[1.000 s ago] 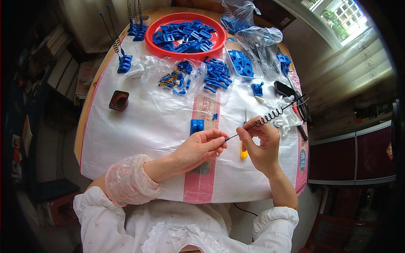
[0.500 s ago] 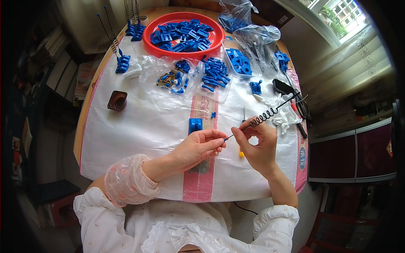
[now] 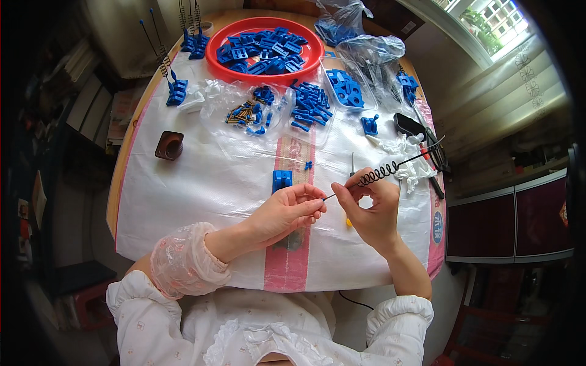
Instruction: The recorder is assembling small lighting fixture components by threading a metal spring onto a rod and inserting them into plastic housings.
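My right hand (image 3: 373,204) pinches a black wire rod with a coiled spring section (image 3: 378,173) between thumb and forefinger. The rod slants from the upper right down to my left hand (image 3: 284,216). There, my left thumb and fingers close round its thin end; a small blue piece showed at that end a moment ago and is now mostly hidden by the fingertips. Just beyond my left hand lies a blue plastic clip part (image 3: 282,180). A few tiny blue bits (image 3: 308,165) sit farther off. A screwdriver with a yellow handle (image 3: 349,222) lies partly behind my right hand.
At the back is a red basin (image 3: 213,63) of blue clips. Before it are a plastic bag (image 3: 213,119) with brass-coloured screws, blue levers (image 3: 310,107) and a clear box (image 3: 370,109) of blue plates. Assembled clips (image 3: 177,91) stand at left near a brown cup (image 3: 170,146).
The coiled rod has tilted slightly lower at its far end. The right hand has shifted a little left, and the blue piece at the rod's tip has become hidden between the left fingers.
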